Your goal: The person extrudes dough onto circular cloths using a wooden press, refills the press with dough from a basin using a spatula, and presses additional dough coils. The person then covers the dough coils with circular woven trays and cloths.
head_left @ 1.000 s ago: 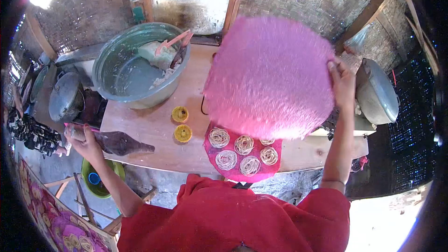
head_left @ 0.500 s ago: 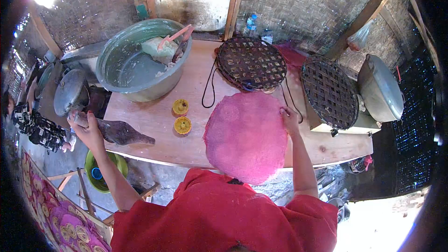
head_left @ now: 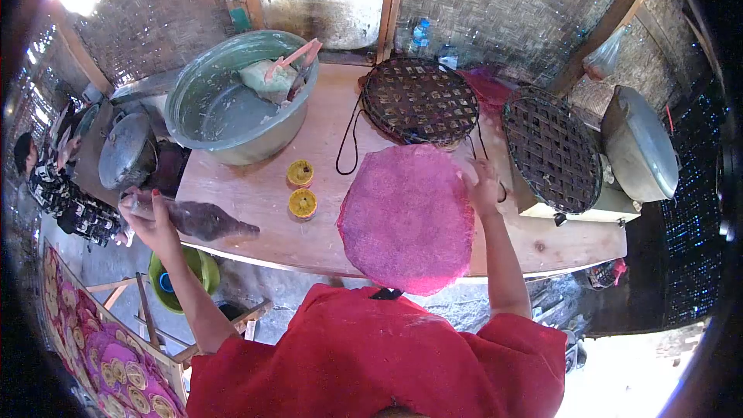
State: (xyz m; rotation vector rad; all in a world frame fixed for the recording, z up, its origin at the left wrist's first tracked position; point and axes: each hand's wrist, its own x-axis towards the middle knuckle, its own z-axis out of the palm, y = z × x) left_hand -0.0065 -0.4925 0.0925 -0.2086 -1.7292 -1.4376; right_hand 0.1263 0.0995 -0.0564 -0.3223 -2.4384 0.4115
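Observation:
My left hand (head_left: 149, 220) is closed around the base of a dark glass bottle (head_left: 207, 220), held sideways over the table's left front, its neck pointing right. A round pink mesh cloth (head_left: 406, 220) lies in front of me, its near side reaching over the table edge. Whatever is under the cloth is hidden. At the cloth's right edge is my right hand (head_left: 485, 186), fingers stretched out and apart. Two small yellow round moulds (head_left: 300, 173) stand left of the cloth.
A big green tub (head_left: 232, 143) holds pale dough (head_left: 267, 81) and a pink-handled tool. Round woven trays (head_left: 422, 101) lie behind the cloth. Another tray (head_left: 551, 151) and a metal pot (head_left: 641, 147) stand right. Another person (head_left: 66, 193) is at far left.
My right hand has let go of the cloth's edge and moved slightly up, its fingers opening. The bottle has shifted slightly. The other person at left has come further into view.

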